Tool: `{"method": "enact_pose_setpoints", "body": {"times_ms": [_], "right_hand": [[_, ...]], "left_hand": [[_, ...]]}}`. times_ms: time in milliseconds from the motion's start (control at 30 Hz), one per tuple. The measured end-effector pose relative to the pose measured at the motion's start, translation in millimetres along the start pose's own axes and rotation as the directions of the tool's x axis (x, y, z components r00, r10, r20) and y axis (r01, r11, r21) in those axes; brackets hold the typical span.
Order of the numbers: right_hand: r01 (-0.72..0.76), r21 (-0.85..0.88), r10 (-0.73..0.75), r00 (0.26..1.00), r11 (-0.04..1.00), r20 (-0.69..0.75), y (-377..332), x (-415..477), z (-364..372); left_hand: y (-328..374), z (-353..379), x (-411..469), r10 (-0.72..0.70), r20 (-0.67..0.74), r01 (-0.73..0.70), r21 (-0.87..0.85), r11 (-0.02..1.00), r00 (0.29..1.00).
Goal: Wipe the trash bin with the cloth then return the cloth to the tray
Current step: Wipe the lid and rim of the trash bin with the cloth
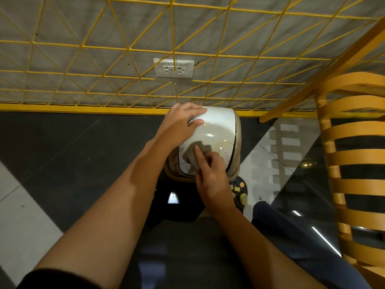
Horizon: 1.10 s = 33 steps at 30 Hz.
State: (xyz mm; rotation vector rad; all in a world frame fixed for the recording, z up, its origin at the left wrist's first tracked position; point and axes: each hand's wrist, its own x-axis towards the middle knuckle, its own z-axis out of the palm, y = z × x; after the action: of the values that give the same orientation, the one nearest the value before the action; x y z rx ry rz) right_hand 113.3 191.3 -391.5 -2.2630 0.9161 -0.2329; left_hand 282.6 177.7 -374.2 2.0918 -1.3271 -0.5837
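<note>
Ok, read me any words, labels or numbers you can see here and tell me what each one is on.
Yellow marks on the dark object beside the trash bin: too blurred to read.
Wall socket: no lettering legible.
Bin lid and cloth: no text visible.

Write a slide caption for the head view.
Left hand steadies the trash bin while the right hand wipes it with a cloth.
</note>
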Motion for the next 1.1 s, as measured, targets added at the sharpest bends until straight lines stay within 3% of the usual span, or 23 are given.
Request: {"method": "enact_pose_setpoints", "body": {"times_ms": [67,133,200,367,433,567,733,933,1100], "right_hand": [[0.039,-0.051,-0.045,0.991,0.998,-0.126,8.2,2.0,-5.3],[-0.100,0.012,0.099,0.952,0.995,-0.289,15.6,10.0,-17.7],[-0.213,0.087,0.230,0.912,0.973,-0.339,17.0,14.0,-23.5],[0.021,-0.082,-0.033,0.988,0.996,-0.149,0.6,-11.7,1.2],[-0.040,-0.025,0.034,0.980,0.999,-0.196,7.1,-7.3,-4.1],[-0.276,0.164,0.318,0.879,0.947,-0.355,19.7,10.4,-20.3],[-0.119,0.043,0.126,0.966,0.992,-0.226,2.5,-13.6,0.5],[-0.308,0.185,0.356,0.863,0.933,-0.359,15.7,2.4,-11.3],[-0.139,0.116,0.169,0.933,0.983,-0.316,0.5,-19.5,3.7]], "left_hand": [[0.2,0.0,0.3,0.003,0.001,-0.003,-0.003,1.000,1.000],[0.7,0.4,1.0,0.011,0.002,-0.011,-0.001,1.000,1.000],[1.4,-0.3,2.0,0.016,-0.002,-0.016,0.000,1.000,1.000],[-0.9,-1.1,1.4,0.003,0.015,-0.003,0.011,1.000,1.000],[-0.5,0.0,1.4,0.004,0.013,-0.004,0.001,1.000,1.000],[0.6,0.4,0.1,0.011,-0.009,-0.011,-0.018,1.000,1.000],[-1.4,-1.8,0.9,0.011,-0.001,-0.011,-0.009,1.000,1.000],[-1.8,0.7,0.7,0.012,-0.004,-0.012,-0.015,1.000,1.000],[-3.6,0.6,1.1,-0.008,-0.004,0.008,-0.030,1.000,1.000]]}}
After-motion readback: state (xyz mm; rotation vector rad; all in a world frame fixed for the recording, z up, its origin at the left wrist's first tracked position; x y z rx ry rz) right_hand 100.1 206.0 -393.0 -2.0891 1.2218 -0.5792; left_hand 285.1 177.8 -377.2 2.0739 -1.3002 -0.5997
